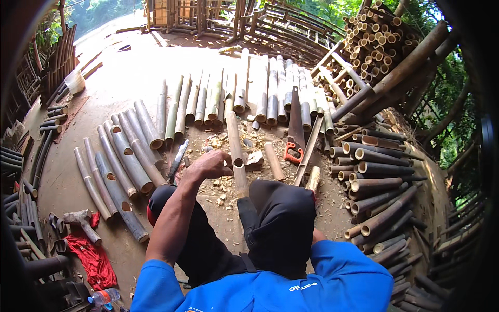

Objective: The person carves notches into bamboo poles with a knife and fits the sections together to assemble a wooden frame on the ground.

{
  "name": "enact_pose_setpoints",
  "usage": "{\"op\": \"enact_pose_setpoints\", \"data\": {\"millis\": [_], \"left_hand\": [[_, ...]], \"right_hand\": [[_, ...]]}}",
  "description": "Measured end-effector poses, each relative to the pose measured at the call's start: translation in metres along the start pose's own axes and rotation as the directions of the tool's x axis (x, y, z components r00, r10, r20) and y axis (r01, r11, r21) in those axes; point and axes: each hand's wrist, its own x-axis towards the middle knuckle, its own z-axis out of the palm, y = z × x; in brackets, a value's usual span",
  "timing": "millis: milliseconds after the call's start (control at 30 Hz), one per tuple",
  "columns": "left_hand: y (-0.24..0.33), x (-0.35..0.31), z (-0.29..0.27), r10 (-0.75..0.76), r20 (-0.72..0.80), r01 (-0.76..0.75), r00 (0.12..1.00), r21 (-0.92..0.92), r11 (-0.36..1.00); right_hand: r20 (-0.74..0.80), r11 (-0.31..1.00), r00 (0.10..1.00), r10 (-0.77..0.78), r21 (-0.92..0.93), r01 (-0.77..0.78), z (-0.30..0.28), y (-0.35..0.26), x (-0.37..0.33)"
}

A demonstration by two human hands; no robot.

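My left hand (210,164) is curled beside an upright-pointing bamboo tube (235,136), its fingertips close to a hole cut in the tube's side. Whether a small thing sits between those fingers is too hard to see. The tube's lower end reaches to my knees. My right hand is hidden behind my raised right leg; only a bit of that forearm shows. A knife with a dark handle (179,156) lies left of my left hand. Farther right, a handsaw with an orange handle (296,125) rests near a short bamboo piece (274,162) and a split bamboo strip (310,151).
Wood chips (223,187) litter the ground around my feet. Notched bamboo tubes (130,158) lie at left, rows of tubes (272,93) ahead, stacked tubes (382,169) at right. A hammer-like wooden mallet (83,223), a red cloth (93,260) and a plastic bottle (104,296) are at lower left.
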Motion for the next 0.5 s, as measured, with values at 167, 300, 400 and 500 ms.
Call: {"op": "enact_pose_setpoints", "data": {"millis": [167, 300, 400, 500], "left_hand": [[-0.012, -0.001, 0.010, -0.110, 0.005, 0.108, 0.994, 0.116, 0.987], [-0.031, -0.018, 0.004, -0.100, -0.099, 0.117, 0.990, 0.173, 0.978], [-0.033, -0.060, -0.014, -0.166, -0.194, 0.194, 0.967, 0.134, 0.972], [-0.016, -0.068, -0.033, -0.130, -0.258, 0.146, 0.957, 0.047, 0.988]], "right_hand": [[-0.172, 0.913, 0.982, -0.077, 0.384, 0.138, -0.061, -0.001, 0.027], [-0.244, 0.377, 0.945, -0.217, 0.872, 0.312, -0.171, -0.031, 0.043], [-0.051, -0.095, 0.910, -0.412, 0.995, 0.013, -0.213, -0.070, 0.007], [0.101, 0.071, 0.920, -0.379, 0.994, -0.080, -0.240, -0.086, -0.009]]}}
